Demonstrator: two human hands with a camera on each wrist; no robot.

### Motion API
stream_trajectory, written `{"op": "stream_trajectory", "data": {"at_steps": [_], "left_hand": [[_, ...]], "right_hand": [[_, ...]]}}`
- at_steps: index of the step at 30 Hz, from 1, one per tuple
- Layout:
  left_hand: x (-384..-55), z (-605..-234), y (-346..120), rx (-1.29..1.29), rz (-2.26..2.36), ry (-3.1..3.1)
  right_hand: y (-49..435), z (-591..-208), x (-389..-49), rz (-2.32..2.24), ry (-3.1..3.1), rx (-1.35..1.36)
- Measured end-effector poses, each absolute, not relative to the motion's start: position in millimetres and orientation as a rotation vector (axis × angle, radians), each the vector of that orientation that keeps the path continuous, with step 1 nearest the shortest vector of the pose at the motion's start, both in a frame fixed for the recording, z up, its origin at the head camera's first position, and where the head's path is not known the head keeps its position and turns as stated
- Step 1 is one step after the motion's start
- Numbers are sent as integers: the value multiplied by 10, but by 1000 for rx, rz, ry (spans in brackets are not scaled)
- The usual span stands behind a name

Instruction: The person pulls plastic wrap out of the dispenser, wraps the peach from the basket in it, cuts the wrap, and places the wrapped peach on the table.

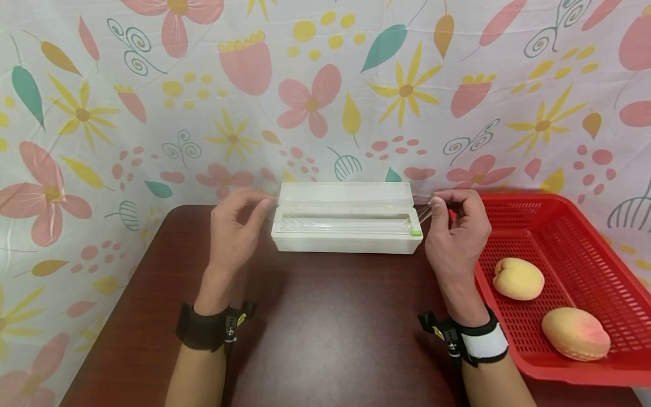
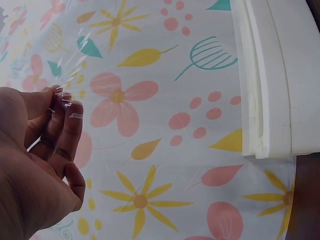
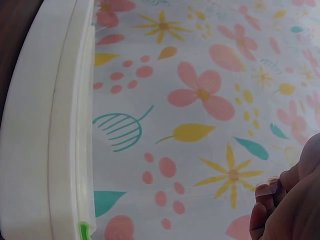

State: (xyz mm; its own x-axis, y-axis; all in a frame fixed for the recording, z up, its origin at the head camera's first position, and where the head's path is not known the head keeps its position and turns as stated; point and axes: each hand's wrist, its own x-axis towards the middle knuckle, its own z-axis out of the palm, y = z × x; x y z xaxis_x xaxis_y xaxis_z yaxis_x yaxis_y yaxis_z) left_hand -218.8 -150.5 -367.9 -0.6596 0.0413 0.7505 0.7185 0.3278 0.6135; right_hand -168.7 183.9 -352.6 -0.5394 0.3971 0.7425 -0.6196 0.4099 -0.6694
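Note:
A long white plastic-wrap dispenser box (image 1: 346,244) stands at the back of the table with its lid (image 1: 346,193) tipped back. Clear wrap shows inside, and a small green slider (image 1: 416,232) sits at the front right corner. My left hand (image 1: 231,229), off the box's left end, pinches a corner of clear plastic wrap (image 2: 65,96) between thumb and fingers. Off the right end, my right hand (image 1: 458,234) pinches the other side of the wrap (image 1: 425,212). Between the hands the film is so clear that most of it barely shows.
At the right stands a red plastic basket (image 1: 600,237) holding a yellow peach (image 1: 519,278) and a pinkish peach (image 1: 576,333); its near side is close to my right wrist. The dark wooden table (image 1: 315,316) meets a flowered cloth (image 1: 203,85) behind the box.

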Motion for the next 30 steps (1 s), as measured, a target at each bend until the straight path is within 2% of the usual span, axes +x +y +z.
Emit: {"op": "stream_trajectory", "data": {"at_steps": [14, 30], "left_hand": [[-1915, -3363, -1384, -683, -1352, -1930], [-1851, -3286, -1376, -707, -1311, -1887]], "right_hand": [[1852, -3498, -1657, 1349, -1647, 235], [1844, -3441, -1625, 1377, -1574, 258]]}}
